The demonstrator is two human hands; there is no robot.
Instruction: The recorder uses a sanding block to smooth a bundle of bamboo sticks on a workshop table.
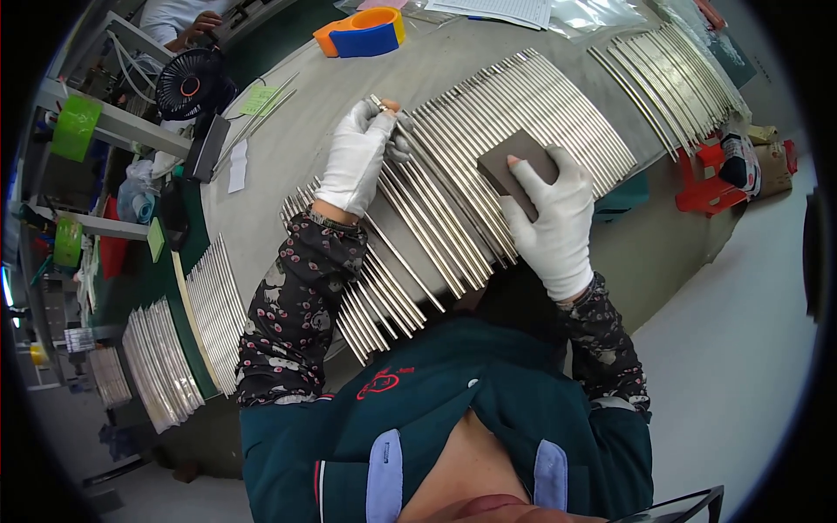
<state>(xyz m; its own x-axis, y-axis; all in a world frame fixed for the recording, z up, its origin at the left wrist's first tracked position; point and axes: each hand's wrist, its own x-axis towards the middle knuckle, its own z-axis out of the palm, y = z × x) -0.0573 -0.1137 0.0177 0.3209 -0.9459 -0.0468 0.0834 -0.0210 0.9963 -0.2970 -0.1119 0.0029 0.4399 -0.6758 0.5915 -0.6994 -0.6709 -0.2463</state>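
Observation:
My left hand, in a white glove with a bare fingertip showing, is closed around the far end of a thin silver metal rod. My right hand, gloved the same way, grips a dark grey-brown block that looks like a sanding block. The block lies flat on a wide row of metal rods set side by side. Nearer my body, more rods lie in looser groups with gaps between them, their near ends reaching past the table edge. My left forearm covers some of these.
On the grey table stand orange and blue rings, with papers behind. More rods lie far right, above a red stool. At left are a black fan and further rod bundles. Another person is at the back left.

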